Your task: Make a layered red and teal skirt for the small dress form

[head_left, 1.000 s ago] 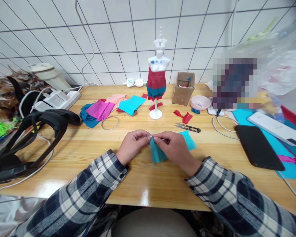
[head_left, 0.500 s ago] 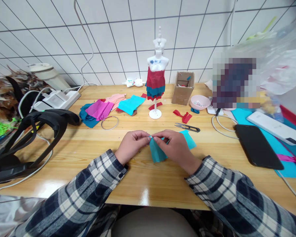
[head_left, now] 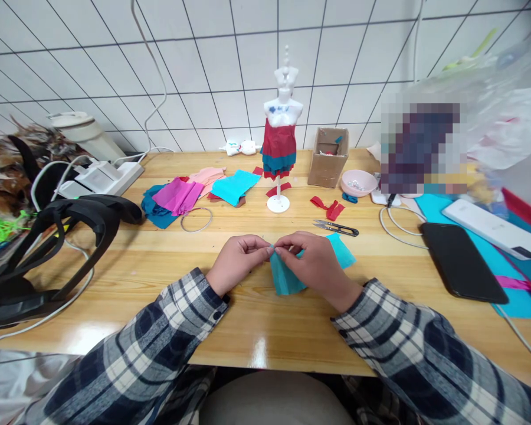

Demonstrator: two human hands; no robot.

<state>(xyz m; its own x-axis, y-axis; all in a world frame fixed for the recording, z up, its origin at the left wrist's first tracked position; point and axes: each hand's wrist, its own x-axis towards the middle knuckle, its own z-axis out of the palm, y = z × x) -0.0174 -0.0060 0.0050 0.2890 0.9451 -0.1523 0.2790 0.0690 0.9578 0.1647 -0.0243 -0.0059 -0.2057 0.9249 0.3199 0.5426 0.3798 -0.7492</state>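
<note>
Both hands meet over a piece of turquoise crepe-like paper or fabric (head_left: 285,278), which hangs down between them above the table. My left hand (head_left: 239,262) pinches its top left corner between thumb and fingertips. Right beside it, my right hand (head_left: 312,262) pinches the same top edge, covering much of the piece. More turquoise material (head_left: 344,251) shows beyond the right hand; whether it belongs to the same piece is hidden. Just past the right hand lie black-handled thread snips (head_left: 336,228). Farther back stands a small white mannequin (head_left: 284,109) on a round base, wearing a red and teal layered skirt (head_left: 279,144).
Coloured sheets, magenta (head_left: 179,196) and turquoise (head_left: 235,188), lie left of the mannequin. A cardboard box (head_left: 328,158), a pink bowl (head_left: 359,182) and red scraps (head_left: 331,209) sit to its right. A phone (head_left: 464,262) lies at right, a black headset frame (head_left: 66,254) at left.
The turquoise piece has shifted slightly right and its lower edge hangs a little lower. Both hands keep their pinch at its top edge, with the fingertips moved slightly right.
</note>
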